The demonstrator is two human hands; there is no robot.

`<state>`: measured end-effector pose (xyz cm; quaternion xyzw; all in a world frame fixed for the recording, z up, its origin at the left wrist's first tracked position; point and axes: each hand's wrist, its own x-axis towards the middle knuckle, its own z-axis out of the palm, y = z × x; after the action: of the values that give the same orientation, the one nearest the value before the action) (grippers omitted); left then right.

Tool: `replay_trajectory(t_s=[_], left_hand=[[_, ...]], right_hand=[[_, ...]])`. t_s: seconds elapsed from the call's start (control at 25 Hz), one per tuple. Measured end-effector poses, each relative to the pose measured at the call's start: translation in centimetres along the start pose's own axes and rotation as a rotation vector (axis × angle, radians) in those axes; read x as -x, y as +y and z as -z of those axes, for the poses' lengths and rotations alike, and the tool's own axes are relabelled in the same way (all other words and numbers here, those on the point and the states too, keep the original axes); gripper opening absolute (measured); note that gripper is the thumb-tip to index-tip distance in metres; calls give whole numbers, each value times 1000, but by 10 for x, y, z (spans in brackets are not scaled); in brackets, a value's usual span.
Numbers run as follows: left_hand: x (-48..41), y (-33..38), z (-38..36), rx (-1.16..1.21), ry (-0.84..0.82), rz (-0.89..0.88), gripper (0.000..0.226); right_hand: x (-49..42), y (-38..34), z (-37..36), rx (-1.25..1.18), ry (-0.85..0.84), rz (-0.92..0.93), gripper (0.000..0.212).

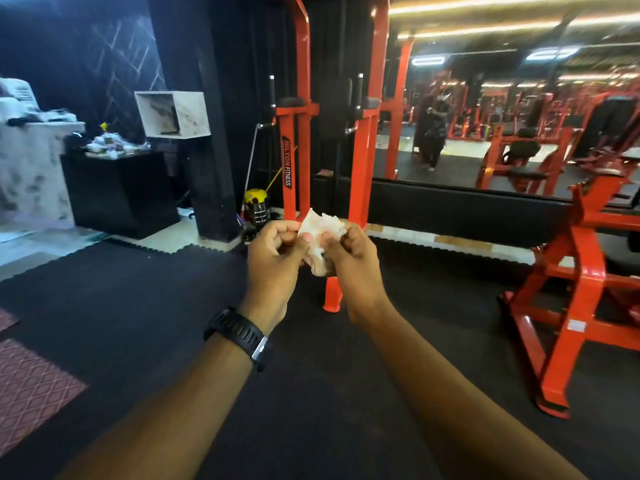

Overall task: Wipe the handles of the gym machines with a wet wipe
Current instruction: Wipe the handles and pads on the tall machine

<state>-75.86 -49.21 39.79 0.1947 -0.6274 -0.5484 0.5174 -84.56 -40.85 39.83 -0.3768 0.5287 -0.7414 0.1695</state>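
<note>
A crumpled white wet wipe is held out in front of me at chest height. My left hand, with a black watch on its wrist, pinches the wipe's left side. My right hand pinches its right side, fingers curled. Straight behind the wipe stands a red dip and pull-up machine with black arm pads and two upright black handles, about a couple of steps away. Neither hand touches any machine.
A second red machine frame stands on the right. A wall mirror behind reflects more gym gear and a person. A yellow vacuum, a black cabinet and a white counter stand at the left. Black rubber floor lies below.
</note>
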Motion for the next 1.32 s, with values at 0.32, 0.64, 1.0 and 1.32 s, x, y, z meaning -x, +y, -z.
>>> replay_trajectory(t_s=[0.32, 0.64, 1.0, 1.32], left_hand=[[-224, -103, -38, -4, -58, -126, 18], [-459, -176, -112, 14, -172, -181, 21], [-675, -318, -252, -108, -208, -233, 17], [-876, -411, -366, -329, -177, -375, 33]], right_hand=[[-212, 72, -19, 30, 87, 57, 34], [-442, 118, -9, 232, 40, 170, 70], [-711, 236, 89, 527, 151, 270, 15], [-943, 295, 153, 450, 240, 348, 5]])
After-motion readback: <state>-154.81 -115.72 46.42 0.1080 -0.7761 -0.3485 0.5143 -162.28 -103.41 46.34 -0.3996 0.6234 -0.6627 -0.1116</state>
